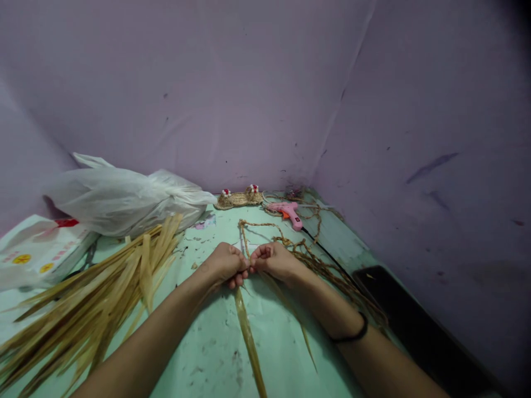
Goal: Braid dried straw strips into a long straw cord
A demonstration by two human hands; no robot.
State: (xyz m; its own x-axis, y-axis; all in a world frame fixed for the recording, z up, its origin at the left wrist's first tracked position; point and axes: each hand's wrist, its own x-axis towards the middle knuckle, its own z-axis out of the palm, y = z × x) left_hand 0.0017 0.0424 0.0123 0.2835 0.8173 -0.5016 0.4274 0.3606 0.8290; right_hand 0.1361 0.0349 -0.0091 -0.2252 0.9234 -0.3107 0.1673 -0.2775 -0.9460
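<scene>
My left hand point(224, 265) and my right hand point(274, 261) meet over the pale green table point(215, 354), both closed in a pinch on dried leaf strips point(249, 337) that trail toward me. A braided straw cord point(265, 225) runs from between my fingers toward the back of the table and loops to the right. A black band circles my right wrist.
A pile of dried leaves point(91, 304) lies at the left. Behind it are a white plastic bag point(124, 199) and a white box point(37, 251). A pink glue gun point(288, 213) and a woven straw piece point(238, 199) sit by the purple wall. A black phone point(385, 287) lies right.
</scene>
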